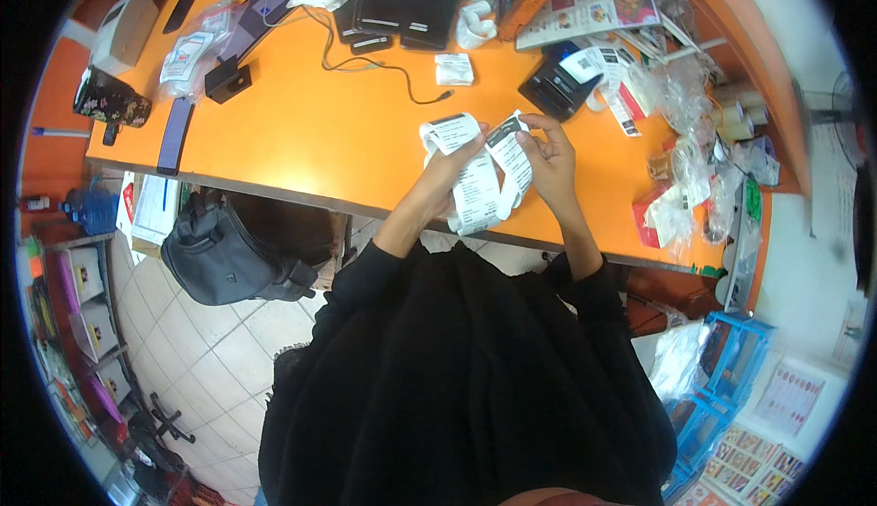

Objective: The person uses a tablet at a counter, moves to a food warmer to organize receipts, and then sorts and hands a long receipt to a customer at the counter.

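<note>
Orange table spans the upper view above a tiled floor. Both hands hold a curled strip of white receipt paper over the table's front edge: left hand fingers pinch its left portion, right hand fingers pinch its upper right end. A black receipt printer sits just beyond; a grey bag rests below the table.

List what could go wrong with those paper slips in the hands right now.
1. The long receipt strips curl between the left hand and right hand; pulled apart, they might tear.
2. They hang past the orange desk edge, so a dropped one would likely land on the floor.
</note>
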Demonstrator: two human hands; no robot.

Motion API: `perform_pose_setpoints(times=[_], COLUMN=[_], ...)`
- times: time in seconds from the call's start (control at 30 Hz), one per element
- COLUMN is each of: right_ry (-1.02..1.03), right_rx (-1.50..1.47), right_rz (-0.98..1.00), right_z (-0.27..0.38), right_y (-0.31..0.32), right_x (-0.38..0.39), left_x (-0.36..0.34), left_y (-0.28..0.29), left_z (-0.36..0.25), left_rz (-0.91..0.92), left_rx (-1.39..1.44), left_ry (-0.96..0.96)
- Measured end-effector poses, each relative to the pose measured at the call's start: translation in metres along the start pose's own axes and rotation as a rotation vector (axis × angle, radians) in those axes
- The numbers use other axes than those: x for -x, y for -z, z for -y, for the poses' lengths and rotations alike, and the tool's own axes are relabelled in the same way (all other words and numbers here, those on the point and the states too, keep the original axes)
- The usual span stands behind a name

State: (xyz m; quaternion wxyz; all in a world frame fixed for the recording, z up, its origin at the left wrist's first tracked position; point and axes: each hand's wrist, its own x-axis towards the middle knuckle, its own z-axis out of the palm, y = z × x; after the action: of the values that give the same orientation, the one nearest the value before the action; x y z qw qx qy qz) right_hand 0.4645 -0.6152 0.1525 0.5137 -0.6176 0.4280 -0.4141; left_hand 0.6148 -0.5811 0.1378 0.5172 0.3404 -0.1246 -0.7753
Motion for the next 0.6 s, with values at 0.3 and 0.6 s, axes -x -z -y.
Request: perform_pose_setpoints(times=[0.3, 0.6], right_ry=[-0.003, -0.115], right_rx=[0.162, 0.065], right_rz=[0.031, 0.090], right_z=[0.003, 0.011], right_y=[0.027, 0.038], right_x=[0.057, 0.095], left_x=[0.010, 0.031], left_y=[-0.019, -0.017], left_z=[0.014, 0.010], left_rz=[-0.134, -0.090], left_rx=[-0.182, -0.125], left_ry=[-0.342, -0.373])
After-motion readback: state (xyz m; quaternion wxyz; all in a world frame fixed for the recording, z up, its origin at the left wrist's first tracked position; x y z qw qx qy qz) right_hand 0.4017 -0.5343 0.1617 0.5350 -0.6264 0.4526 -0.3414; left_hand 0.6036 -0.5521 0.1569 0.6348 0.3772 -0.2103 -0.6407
